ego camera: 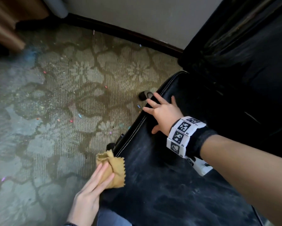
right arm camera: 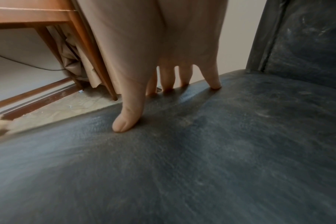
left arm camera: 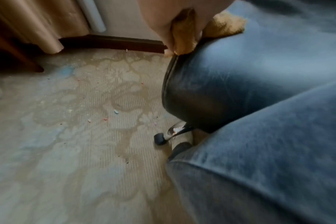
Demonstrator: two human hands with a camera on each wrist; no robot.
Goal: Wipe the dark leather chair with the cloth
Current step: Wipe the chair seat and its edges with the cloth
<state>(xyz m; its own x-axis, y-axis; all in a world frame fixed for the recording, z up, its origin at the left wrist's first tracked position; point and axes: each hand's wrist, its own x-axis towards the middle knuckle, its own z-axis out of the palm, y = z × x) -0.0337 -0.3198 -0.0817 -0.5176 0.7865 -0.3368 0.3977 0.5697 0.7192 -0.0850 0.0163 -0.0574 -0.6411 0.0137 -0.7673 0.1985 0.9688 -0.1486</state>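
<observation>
Fingers (ego camera: 149,101) of the right hand (ego camera: 164,112) are spread wide and rest flat on the dark leather chair (ego camera: 169,185), near the stitched left edge of the seat; in the right wrist view the thumb and the fingertips touch the leather. A white band with black square markers (ego camera: 182,136) sits on this wrist. The left hand (ego camera: 91,191) holds the mustard-yellow cloth with a zigzag edge (ego camera: 116,168), its long fingers almost straight on top of it, and presses it on the front left corner of the seat, partly over the rim. In the left wrist view the cloth is bunched between the fingers.

The seat leather looks dusty, with pale grey streaks, and the high backrest (ego camera: 243,46) stands at the right. Under the seat, two small black chair feet (ego camera: 144,95) touch the floor. The floor is a worn beige carpet with a darker leaf pattern (ego camera: 71,95), and small coloured crumbs lie on it. A dark wooden baseboard (ego camera: 120,31) runs along the pale wall, and a brown curtain (ego camera: 4,30) hangs in the far left corner.
</observation>
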